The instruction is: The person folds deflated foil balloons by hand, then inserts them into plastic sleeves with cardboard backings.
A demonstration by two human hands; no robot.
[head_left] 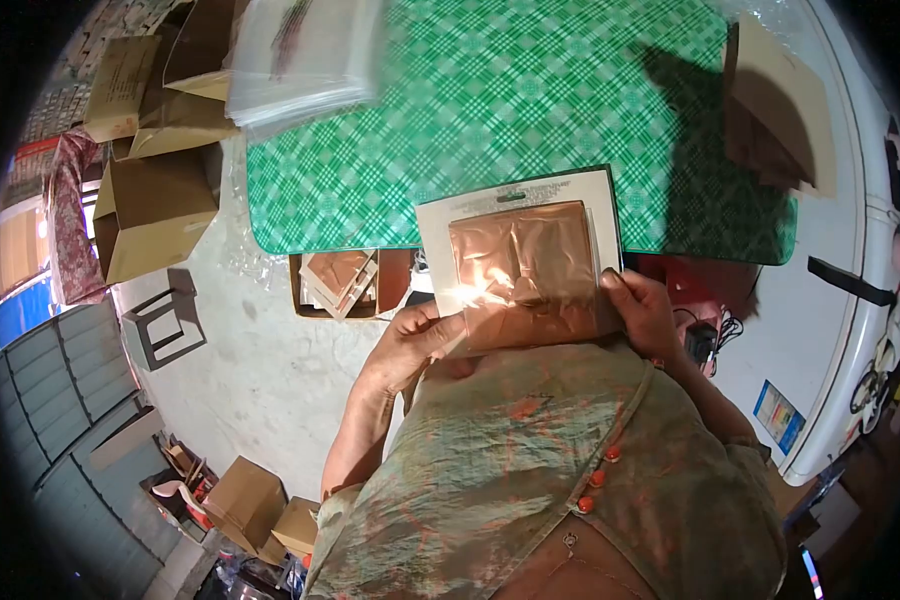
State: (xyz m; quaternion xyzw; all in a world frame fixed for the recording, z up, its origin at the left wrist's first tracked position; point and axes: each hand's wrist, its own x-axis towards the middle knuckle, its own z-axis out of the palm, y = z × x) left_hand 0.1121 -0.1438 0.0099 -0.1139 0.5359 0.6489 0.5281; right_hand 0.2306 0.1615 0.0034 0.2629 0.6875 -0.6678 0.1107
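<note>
Both hands hold a flat package, a white card with a copper-coloured shiny sheet on its front [522, 255], just in front of my body. The card has a slot near its top edge, and light glares off the lower left of the sheet. My left hand [415, 342] grips the lower left corner with thumb on top. On the right edge, my right hand [642, 308] pinches the card between thumb and fingers. The package's upper part overlaps the near edge of the green checked tabletop [530, 110]. Fingers behind the card are hidden.
Clear plastic bags [305, 70] are stacked at the table's far left. Similar cards [778, 110] lie at its right end. Under the near edge is an open box with copper-coloured packages [338, 283]. Cardboard boxes [160, 215] stand left; a white appliance [838, 300] is right.
</note>
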